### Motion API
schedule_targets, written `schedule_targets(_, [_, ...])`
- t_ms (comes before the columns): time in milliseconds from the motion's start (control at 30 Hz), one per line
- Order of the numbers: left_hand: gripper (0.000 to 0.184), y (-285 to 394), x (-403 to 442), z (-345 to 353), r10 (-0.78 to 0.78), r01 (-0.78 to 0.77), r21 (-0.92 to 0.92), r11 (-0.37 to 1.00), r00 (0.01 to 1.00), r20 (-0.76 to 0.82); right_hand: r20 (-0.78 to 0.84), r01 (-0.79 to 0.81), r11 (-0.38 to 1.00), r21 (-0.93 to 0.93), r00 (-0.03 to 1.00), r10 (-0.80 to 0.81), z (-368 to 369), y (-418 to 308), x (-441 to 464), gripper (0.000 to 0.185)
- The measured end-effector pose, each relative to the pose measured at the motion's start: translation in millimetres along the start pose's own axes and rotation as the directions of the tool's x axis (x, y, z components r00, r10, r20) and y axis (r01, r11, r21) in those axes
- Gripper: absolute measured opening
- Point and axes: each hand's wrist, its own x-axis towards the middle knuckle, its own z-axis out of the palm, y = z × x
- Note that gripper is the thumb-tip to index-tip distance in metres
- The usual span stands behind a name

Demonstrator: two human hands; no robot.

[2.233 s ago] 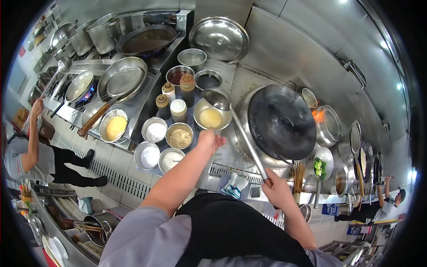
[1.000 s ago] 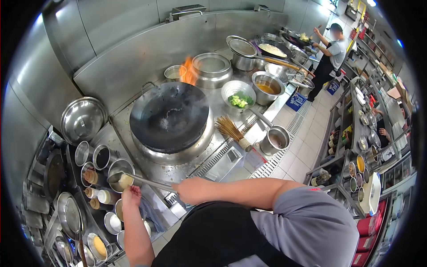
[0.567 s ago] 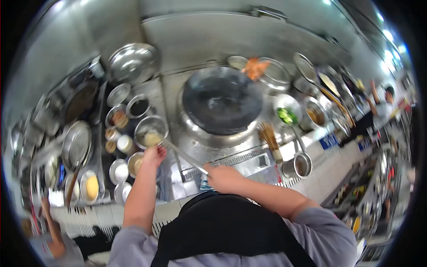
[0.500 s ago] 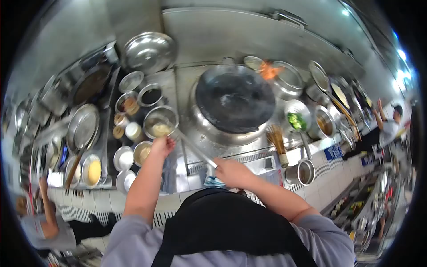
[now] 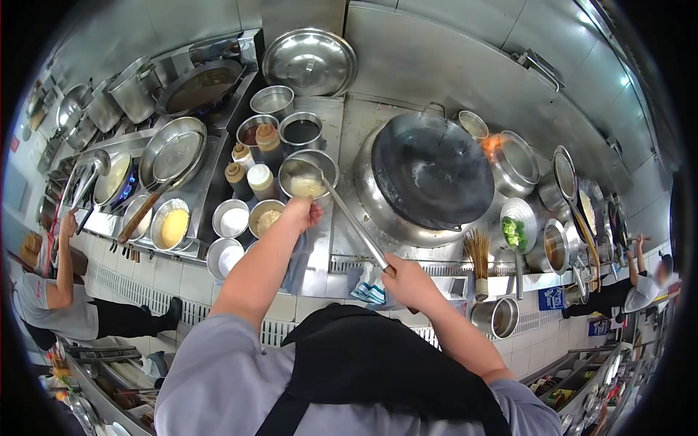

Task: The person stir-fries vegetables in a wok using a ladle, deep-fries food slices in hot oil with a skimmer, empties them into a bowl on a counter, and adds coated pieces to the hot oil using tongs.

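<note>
My right hand (image 5: 412,282) is wrapped round the handle of a long metal ladle (image 5: 358,227). The ladle slants up to the left, its head over or inside a round metal container (image 5: 297,166). Something pale and cream-coloured (image 5: 308,187) shows there; whether it lies in the ladle or the container I cannot tell. Just below that rim is my left hand (image 5: 302,214), fingers curled and anything in them hidden. Squeeze bottles (image 5: 260,179) and tins of white powder (image 5: 231,220) stand left of it. To the right, a black wok (image 5: 430,171) sits on the burner.
A strainer of green vegetables (image 5: 516,225), a bamboo brush (image 5: 478,261) and a pot (image 5: 496,317) are at the right. Flame (image 5: 492,147) shows behind the wok. A large lid (image 5: 310,62) leans at the back. One co-worker (image 5: 54,294) stands left, another (image 5: 647,280) right.
The camera view has swung, so the stove sits further right and is sharper. The ladle's handle now reaches over the container's rim. Both hands stay in the same places relative to the ladle and container.
</note>
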Motion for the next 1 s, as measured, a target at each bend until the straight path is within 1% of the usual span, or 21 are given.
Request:
schedule_targets(100, [0.022,12,2,0,0.01,-0.01,0.006,1.0,1.0,-0.005,-0.091,0.017,0.99,-0.141,0.995,-0.03,18,12,5,0.043])
schedule_targets(133, [0.019,15,6,-4,-0.006,0.005,0.035,0.999,0.999,0.032,-0.122,0.032,0.982,-0.187,0.991,-0.056,20,13,5,0.042])
schedule_targets(167, [0.017,17,10,-8,-0.026,0.021,0.064,0.998,0.997,0.068,-0.116,0.035,0.982,-0.187,0.992,-0.058,18,15,5,0.042])
schedule_targets(200, [0.017,18,8,-8,-0.029,0.025,0.061,0.998,0.998,0.064,-0.076,0.046,0.992,-0.12,0.996,-0.056,8,11,5,0.041])
schedule_targets(267, [0.013,24,5,-5,-0.061,0.055,0.071,0.996,0.994,0.089,-0.037,0.057,0.997,-0.051,0.998,-0.059,7,9,6,0.039])
schedule_targets(333, [0.012,23,9,-6,-0.051,0.044,0.071,0.997,0.995,0.088,-0.132,-0.007,0.979,-0.202,0.991,-0.02,16,11,10,0.033])
schedule_targets(367, [0.012,23,11,-7,-0.041,0.035,0.069,0.997,0.995,0.087,-0.13,-0.001,0.978,-0.206,0.991,-0.026,13,12,11,0.033])
schedule_targets(400, [0.012,24,10,-6,-0.038,0.033,0.063,0.997,0.996,0.083,-0.079,0.027,0.993,-0.117,0.996,-0.037,6,11,10,0.033])
schedule_targets(433, [0.012,24,9,-7,-0.048,0.043,0.051,0.998,0.995,0.087,-0.053,0.039,0.997,-0.067,0.998,-0.043,5,9,9,0.033])
schedule_targets(467, [0.013,23,9,-6,-0.057,0.053,0.041,0.998,0.994,0.092,-0.027,0.048,0.999,-0.017,0.998,-0.049,4,7,8,0.033])
schedule_targets(500, [0.013,19,12,-4,-0.056,0.052,0.042,0.998,0.994,0.09,-0.047,0.021,0.998,-0.065,0.999,-0.024,4,5,7,0.033])
schedule_targets(567, [0.023,10,23,1,0.084,-0.083,0.015,0.996,0.996,-0.029,-0.127,-0.026,0.989,-0.147,0.992,0.007,10,3,7,0.035])
schedule_targets(600, [0.023,6,27,6,0.095,-0.096,0.0,0.995,0.995,-0.038,-0.121,-0.008,0.987,-0.158,0.993,-0.011,9,4,6,0.035])
schedule_targets(667, [0.033,-4,31,20,0.131,-0.142,-0.161,0.977,0.988,-0.076,-0.002,-0.001,0.998,-0.058,1.0,0.0,-1,7,6,0.038])
schedule_targets(700, [0.034,-5,25,28,0.141,-0.152,-0.189,0.97,0.988,-0.071,0.025,-0.066,0.995,-0.075,0.997,0.068,-8,1,3,0.039])
schedule_targets(733, [0.036,-6,19,37,0.151,-0.162,-0.217,0.963,0.986,-0.066,0.043,-0.047,0.995,-0.085,0.998,0.051,-6,3,5,0.039])
schedule_targets(800, [0.037,-9,15,49,0.144,-0.162,-0.253,0.954,0.986,-0.086,-0.108,-0.035,0.983,-0.181,0.994,0.016,4,12,4,0.037])
schedule_targets(867, [0.037,-11,18,54,0.155,-0.18,-0.259,0.949,0.981,-0.114,-0.116,-0.006,0.98,-0.2,0.993,-0.018,3,14,9,0.035])
schedule_targets(933, [0.037,-14,23,50,0.157,-0.182,-0.243,0.953,0.98,-0.121,0.003,-0.059,0.998,0.036,0.998,0.059,-8,4,4,0.035])
schedule_targets(967, [0.037,-13,27,45,0.167,-0.188,-0.259,0.947,0.981,-0.101,0.039,-0.145,0.984,0.101,0.989,0.141,-14,-3,1,0.034])
schedule_targets(1000, [0.036,-14,30,42,0.175,-0.19,-0.273,0.943,0.982,-0.077,0.032,-0.154,0.983,0.102,0.988,0.152,-12,-1,-1,0.034])
